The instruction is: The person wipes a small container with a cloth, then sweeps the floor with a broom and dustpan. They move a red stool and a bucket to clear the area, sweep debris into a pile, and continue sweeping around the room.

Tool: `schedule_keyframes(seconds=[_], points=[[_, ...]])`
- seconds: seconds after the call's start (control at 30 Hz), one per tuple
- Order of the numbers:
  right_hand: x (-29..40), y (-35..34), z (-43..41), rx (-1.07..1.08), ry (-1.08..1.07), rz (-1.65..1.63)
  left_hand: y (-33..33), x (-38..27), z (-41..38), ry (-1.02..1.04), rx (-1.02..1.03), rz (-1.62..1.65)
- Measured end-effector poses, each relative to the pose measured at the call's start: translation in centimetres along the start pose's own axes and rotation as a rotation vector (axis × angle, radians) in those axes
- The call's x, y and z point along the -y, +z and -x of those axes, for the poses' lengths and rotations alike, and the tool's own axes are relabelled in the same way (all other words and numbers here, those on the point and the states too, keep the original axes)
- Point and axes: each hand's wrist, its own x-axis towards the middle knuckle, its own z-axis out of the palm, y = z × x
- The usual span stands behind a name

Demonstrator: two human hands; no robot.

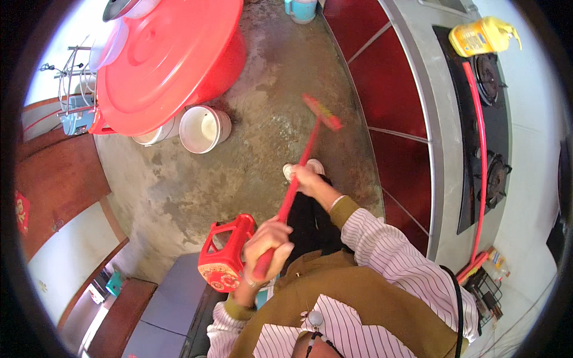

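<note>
A long-handled red broom or floor brush (289, 199) slants across the view, its red and yellow-green head (323, 112) on the concrete floor beyond my shoes. My right hand (308, 179) grips the handle partway down. Around the handle's top end, close to my body, is my left hand (268, 250). A red plastic stool (227, 255) with a patterned seat lies or stands just left of my left hand; its lower edge is partly hidden by that hand. The head is slightly blurred.
A large red lidded tub (170, 58) and a white bucket (205, 129) stand at left. Dark red cabinets (394, 89) line the right, under a gas hob (485, 147), a red hose (481, 134) and a yellow bottle (479, 36). A blue container (302, 11) stands at the far end.
</note>
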Motion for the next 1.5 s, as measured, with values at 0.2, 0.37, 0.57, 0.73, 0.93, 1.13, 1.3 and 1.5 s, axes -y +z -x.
schedule_keyframes(seconds=[0.2,0.37,0.57,0.73,0.93,1.13,1.3,1.5], points=[[-1.1,2.4,5.9,0.330,-0.012,-0.219,-1.4,-6.0,-0.1,0.115,-0.051,0.172],[0.4,-3.7,6.5,-0.023,0.060,-0.329,1.7,-1.8,1.5,-0.089,-0.267,0.222],[-2.1,-4.9,1.0,-0.188,0.116,-0.362,4.0,1.8,0.7,-0.061,-0.232,0.347],[-5.2,4.4,0.3,0.284,0.318,-0.238,0.1,-3.7,1.6,-0.099,-0.308,-0.006],[-6.7,7.8,2.4,0.478,0.451,-0.234,-0.9,-6.4,3.7,0.000,-0.411,-0.067],[-0.7,2.0,3.6,0.322,0.225,-0.053,0.7,-3.3,5.2,0.105,-0.499,0.237],[2.1,0.3,-2.2,0.000,0.207,0.121,2.1,4.0,3.0,0.027,-0.606,0.379],[-8.5,7.0,-6.0,0.221,0.275,0.388,-3.4,1.9,8.7,-0.159,-0.829,0.131]])
